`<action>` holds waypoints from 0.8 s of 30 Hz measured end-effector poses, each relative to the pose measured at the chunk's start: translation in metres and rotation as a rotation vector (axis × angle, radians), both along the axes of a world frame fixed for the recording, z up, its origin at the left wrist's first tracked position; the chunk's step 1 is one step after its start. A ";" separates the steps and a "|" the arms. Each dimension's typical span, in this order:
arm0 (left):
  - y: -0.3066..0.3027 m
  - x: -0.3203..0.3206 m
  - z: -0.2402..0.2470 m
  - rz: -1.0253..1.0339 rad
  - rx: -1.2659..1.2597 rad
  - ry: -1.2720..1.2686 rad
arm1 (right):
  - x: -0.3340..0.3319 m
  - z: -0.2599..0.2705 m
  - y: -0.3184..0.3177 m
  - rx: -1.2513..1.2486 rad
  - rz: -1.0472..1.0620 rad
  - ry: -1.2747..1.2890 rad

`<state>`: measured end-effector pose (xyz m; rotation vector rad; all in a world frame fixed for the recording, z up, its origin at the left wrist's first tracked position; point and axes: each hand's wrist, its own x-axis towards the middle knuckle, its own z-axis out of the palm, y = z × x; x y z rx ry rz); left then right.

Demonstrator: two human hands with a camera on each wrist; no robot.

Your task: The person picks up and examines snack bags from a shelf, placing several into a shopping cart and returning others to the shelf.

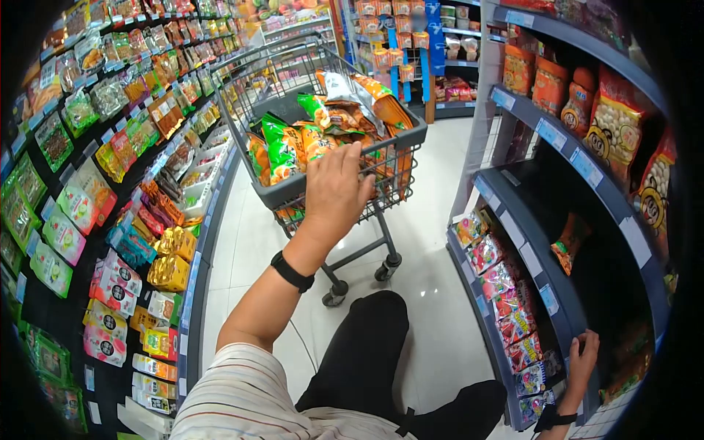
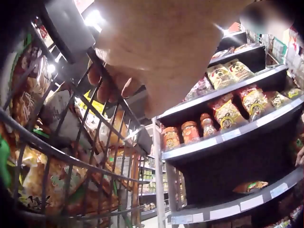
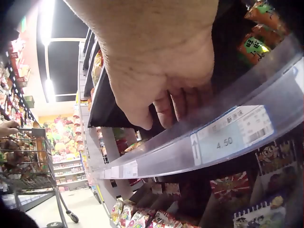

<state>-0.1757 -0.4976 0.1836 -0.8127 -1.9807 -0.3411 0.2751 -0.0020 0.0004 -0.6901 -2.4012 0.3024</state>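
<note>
My left hand [image 1: 334, 187] grips the near rim of a grey wire shopping cart [image 1: 266, 196], its fingers bent over into the basket. Orange and green snack bags [image 1: 281, 150] fill much of the basket. Low on the right, my right hand [image 1: 583, 359] is at the front edge of a dark shelf [image 1: 524, 213], its fingers loosely bent and holding nothing. In the right wrist view the fingertips hang behind the price strip [image 3: 185, 151]. A single orange snack bag [image 1: 568, 246] lies farther along that shelf, and more orange bags [image 3: 256, 50] sit deeper in, near the hand.
Hanging snack packets [image 1: 121, 279] line the left side of the aisle. Above the dark shelf stand jars [image 1: 550, 84] and large bags [image 1: 616, 117]; below it is a row of small colourful packets [image 1: 510, 301]. The cart's wheels [image 1: 335, 293] stand on the tiled floor [image 1: 440, 242].
</note>
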 end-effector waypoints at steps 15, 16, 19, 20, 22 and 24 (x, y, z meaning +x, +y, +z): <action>-0.013 0.017 0.018 0.173 -0.155 -0.094 | -0.024 -0.010 -0.010 -0.008 -0.078 0.012; -0.010 0.016 0.018 0.165 -0.141 -0.069 | -0.024 -0.012 -0.007 -0.004 -0.073 0.003; 0.002 0.019 0.019 0.169 -0.132 -0.105 | -0.026 -0.010 -0.010 -0.015 -0.081 -0.004; 0.006 0.021 0.020 0.146 -0.137 -0.083 | -0.026 -0.009 -0.011 -0.020 -0.088 -0.003; 0.013 0.021 0.020 0.127 -0.136 -0.062 | -0.025 -0.013 -0.007 -0.005 -0.080 0.009; 0.020 0.019 0.016 0.117 -0.140 -0.044 | -0.024 -0.012 -0.007 -0.015 -0.075 0.017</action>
